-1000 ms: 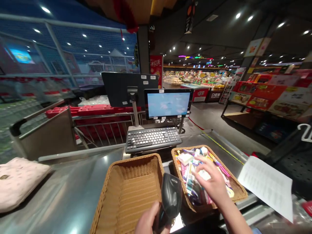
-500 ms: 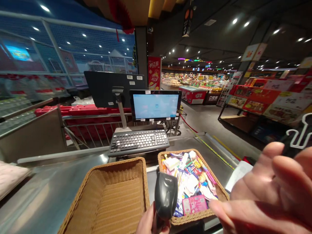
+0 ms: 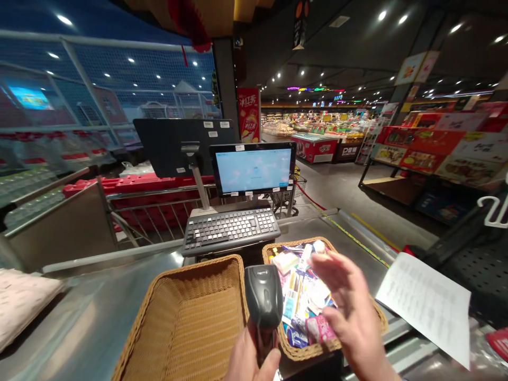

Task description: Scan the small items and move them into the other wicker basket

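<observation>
My left hand is wrapped round the handle of a black barcode scanner, held upright at the bottom centre. An empty wicker basket lies left of the scanner. To the right sits a second wicker basket full of small packaged goods. My right hand hovers over that full basket with its fingers spread and nothing in it.
A keyboard and lit screen stand behind the baskets on the steel checkout counter. A printed sheet lies at the right, a pale pouch at the left. Store shelves line the right side.
My right hand rose close to the camera half a second ago and has come back down over the full basket. The view shifted slightly; the scanner stays in my left hand.
</observation>
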{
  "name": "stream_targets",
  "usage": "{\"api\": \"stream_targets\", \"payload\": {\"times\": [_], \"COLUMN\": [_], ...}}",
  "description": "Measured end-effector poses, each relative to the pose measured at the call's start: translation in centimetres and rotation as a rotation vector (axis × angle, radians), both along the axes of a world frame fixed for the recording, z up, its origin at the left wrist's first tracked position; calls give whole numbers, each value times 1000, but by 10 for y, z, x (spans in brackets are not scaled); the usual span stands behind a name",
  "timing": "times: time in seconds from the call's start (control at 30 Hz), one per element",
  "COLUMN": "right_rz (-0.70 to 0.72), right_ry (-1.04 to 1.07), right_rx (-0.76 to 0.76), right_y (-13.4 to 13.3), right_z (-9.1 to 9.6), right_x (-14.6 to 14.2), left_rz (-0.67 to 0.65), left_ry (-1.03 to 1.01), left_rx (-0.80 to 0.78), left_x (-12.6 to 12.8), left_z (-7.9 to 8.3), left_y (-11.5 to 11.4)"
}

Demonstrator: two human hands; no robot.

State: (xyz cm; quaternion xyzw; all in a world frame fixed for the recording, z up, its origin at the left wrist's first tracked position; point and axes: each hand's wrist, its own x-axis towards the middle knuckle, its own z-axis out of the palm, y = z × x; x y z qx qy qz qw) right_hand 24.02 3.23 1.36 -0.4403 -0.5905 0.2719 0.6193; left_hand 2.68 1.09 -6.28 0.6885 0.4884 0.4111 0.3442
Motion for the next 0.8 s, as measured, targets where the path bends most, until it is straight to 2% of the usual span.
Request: {"api": "stream_targets", "payload": {"times": [0.03,0.1,0.2,0.27,0.4,0.47,0.6,0.7,0.8], "right_rz": [116,211,32,-52,-237,-280,-374,-402,-491], "right_ry": [4,39,60,45,134,186,231,161,12], "right_rx": [-108,-280,-387,-398,-491,-488,-492,-521,-500], "right_y": [-3,-13,-33,-44,-61,-66,-71,-65,-55], "right_z": [-12,-40,-75,-89,-100,-100,-94,-87,-81], "right_x": [-8,-24,-42,-47,-47,-41,-19,4,23], "left_rz": [-65,-232,-385,-441,-589,-635,-589,-455,-317], "left_ry": [24,92,233,304,350,372,415,463,557], "left_rx": [54,153,204,179,119,107,85,109,176], "left_x": [2,9,22,27,27,23,15,14,19], "left_z": [6,16,20,17,13,14,19,24,23], "left_y": [4,13,23,25,23,23,25,37,57]}}
